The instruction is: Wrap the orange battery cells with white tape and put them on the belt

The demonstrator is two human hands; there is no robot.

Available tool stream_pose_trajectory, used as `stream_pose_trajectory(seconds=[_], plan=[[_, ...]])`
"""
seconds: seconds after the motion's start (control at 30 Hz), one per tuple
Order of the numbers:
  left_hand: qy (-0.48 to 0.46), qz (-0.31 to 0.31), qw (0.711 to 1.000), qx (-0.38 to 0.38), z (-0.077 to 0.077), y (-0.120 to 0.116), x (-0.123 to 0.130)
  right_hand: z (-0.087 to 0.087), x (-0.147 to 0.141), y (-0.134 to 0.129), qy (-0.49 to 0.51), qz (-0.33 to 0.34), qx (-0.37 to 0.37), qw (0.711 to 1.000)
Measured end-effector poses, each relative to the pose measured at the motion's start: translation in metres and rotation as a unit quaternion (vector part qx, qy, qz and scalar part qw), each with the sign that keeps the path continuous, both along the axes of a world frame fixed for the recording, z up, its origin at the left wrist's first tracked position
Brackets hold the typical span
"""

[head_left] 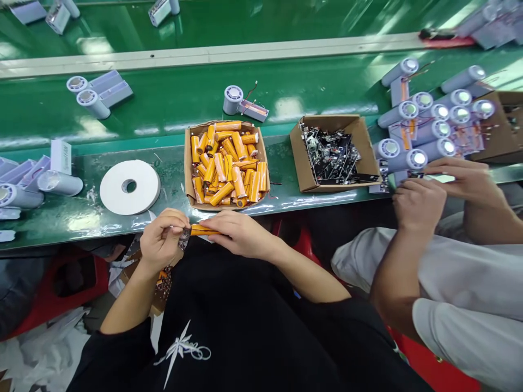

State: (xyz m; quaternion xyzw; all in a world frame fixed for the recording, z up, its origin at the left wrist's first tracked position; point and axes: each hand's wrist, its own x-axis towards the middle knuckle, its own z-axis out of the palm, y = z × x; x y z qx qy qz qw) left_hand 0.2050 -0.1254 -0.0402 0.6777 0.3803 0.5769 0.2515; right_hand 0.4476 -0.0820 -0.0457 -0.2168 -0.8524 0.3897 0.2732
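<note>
Below the front edge of the green bench, my right hand [241, 233] has its fingers wrapped round an orange battery [203, 230] held level. My left hand [165, 237] is pinched at the battery's left end, where a dark patterned strip hangs down; what its fingertips grip is too small to name. Just beyond my hands stands a cardboard box [188, 179] heaped with orange batteries [238, 182]. A large white tape roll [141, 198] lies flat on the bench to the left of that box.
A second cardboard box [302, 169] holds circuit boards [330, 155]. Grey cylindrical units [93, 103] stand on the green surface, with several more [408, 111] clustered at the right. At the right, a co-worker's hands [420, 201] work close to the bench edge. Red stools [98, 275] are below.
</note>
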Motion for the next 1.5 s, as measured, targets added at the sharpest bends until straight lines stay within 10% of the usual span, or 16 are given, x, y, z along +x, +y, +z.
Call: stream_pose_trajectory(seconds=[0.3, 0.53, 0.7, 0.83, 0.93, 1.1, 1.5], plan=[[-0.006, 0.020, 0.999, -0.034, 0.012, -0.009, -0.009, 0.004, 0.011, 0.002, -0.061, 0.015, -0.018, 0.998], [0.070, -0.127, 0.984, -0.099, 0.012, -0.017, 0.005, 0.016, 0.007, 0.000, -0.239, 0.159, -0.018, 0.958], [0.098, -0.087, 0.978, -0.164, 0.009, -0.017, 0.001, 0.006, 0.012, 0.002, -0.142, 0.165, -0.125, 0.968], [0.282, 0.045, 0.954, -0.094, 0.013, -0.011, -0.059, 0.000, 0.023, 0.001, 0.004, 0.105, -0.334, 0.937], [0.430, 0.153, 0.882, -0.112, 0.012, 0.002, -0.128, 0.005, 0.028, 0.004, 0.119, 0.046, -0.441, 0.888], [0.554, 0.087, 0.798, -0.222, 0.004, 0.032, -0.197, 0.025, 0.029, 0.018, 0.183, -0.015, -0.447, 0.876], [0.588, -0.034, 0.806, 0.057, 0.067, -0.024, -0.082, 0.051, 0.034, 0.037, 0.121, -0.039, -0.331, 0.935]])
